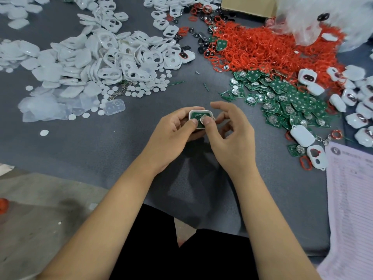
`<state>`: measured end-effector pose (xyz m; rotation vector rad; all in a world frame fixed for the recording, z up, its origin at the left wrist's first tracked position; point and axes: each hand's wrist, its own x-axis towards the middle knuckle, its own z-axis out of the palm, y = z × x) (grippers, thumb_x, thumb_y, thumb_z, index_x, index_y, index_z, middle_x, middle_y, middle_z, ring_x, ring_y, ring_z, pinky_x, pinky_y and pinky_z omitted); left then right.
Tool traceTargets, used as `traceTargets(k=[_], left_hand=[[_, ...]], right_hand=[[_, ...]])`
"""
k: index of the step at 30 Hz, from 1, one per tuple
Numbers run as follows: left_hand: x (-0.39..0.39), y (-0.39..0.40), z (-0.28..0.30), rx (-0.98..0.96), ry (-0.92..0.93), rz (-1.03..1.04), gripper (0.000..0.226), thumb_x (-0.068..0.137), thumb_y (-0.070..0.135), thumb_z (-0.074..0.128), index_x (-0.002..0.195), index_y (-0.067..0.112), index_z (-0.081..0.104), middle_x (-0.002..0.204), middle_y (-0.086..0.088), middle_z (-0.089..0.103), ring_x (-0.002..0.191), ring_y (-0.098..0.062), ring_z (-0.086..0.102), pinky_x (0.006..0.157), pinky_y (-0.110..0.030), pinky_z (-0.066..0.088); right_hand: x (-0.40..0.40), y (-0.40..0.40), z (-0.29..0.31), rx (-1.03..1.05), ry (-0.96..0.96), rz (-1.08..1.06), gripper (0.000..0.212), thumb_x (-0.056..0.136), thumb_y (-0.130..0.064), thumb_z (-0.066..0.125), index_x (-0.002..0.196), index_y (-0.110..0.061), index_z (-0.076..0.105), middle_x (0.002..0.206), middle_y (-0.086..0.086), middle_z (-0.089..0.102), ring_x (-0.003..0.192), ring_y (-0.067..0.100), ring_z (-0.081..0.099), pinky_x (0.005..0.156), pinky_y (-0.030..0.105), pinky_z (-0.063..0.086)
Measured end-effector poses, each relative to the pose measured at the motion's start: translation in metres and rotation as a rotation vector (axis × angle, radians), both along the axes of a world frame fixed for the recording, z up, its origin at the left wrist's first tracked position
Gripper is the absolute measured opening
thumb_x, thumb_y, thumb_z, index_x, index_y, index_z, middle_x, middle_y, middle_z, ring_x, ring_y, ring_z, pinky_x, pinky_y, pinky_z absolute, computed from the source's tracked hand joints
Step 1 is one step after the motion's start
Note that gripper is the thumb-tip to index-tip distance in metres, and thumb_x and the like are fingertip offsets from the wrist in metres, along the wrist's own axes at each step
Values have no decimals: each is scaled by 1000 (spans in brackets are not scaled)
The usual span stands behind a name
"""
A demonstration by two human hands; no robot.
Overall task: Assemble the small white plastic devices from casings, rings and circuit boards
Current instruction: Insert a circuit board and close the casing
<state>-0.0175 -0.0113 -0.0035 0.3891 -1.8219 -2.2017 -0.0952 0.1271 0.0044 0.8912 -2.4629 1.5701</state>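
Note:
Over the middle of the grey table mat, my left hand (174,129) grips a white casing (199,112) from the left and below. A green circuit board (198,116) with a round silver cell lies inside the casing. Both thumbs press down on the board, and the fingers of my right hand (230,130) curl beside the casing's right side. A heap of white casings (113,57) lies at the back left. A big pile of red rings (262,47) is at the back right, with a pile of green circuit boards (286,100) in front of it.
Finished white devices (355,98) lie along the right edge. A printed paper sheet (351,199) lies at the right front. Small white discs (141,87) and clear covers (60,104) are scattered at the left. A cardboard box (248,5) and a plastic bag (323,15) stand at the back right.

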Motion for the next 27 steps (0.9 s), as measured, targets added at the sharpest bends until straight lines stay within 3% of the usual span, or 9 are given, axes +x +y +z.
traceTargets(k=[4, 8, 21, 27], left_hand=[[1, -1, 0, -7, 16, -20, 35, 107, 2, 46, 134, 12, 65, 127, -3, 73, 122, -20, 68, 101, -36, 57], [1, -1, 0, -10, 5, -15, 36, 107, 2, 46, 136, 11, 64, 130, -4, 72, 124, -21, 67, 104, -42, 56], [0, -1, -3, -27, -6, -23, 35, 107, 2, 45, 135, 11, 65, 128, -4, 73, 121, -20, 69, 99, -35, 58], [0, -2, -6, -36, 5, -35, 38, 105, 2, 47, 135, 15, 65, 129, -3, 73, 124, -21, 67, 103, -39, 56]], right_hand=[[0, -1, 2, 30, 16, -2, 23, 95, -28, 67, 117, -26, 72, 99, -6, 65, 88, 10, 62, 77, 29, 51], [0, 0, 1, 13, -6, 26, 18, 97, -22, 67, 113, -24, 73, 98, -7, 68, 88, 12, 64, 76, 30, 52], [-4, -1, -1, -24, -48, 35, 17, 95, -18, 70, 112, -18, 74, 101, -8, 70, 90, 9, 66, 81, 31, 54], [-5, -1, -3, -11, -47, 41, 18, 95, -22, 71, 113, -21, 73, 101, -9, 70, 88, 9, 65, 79, 28, 53]])
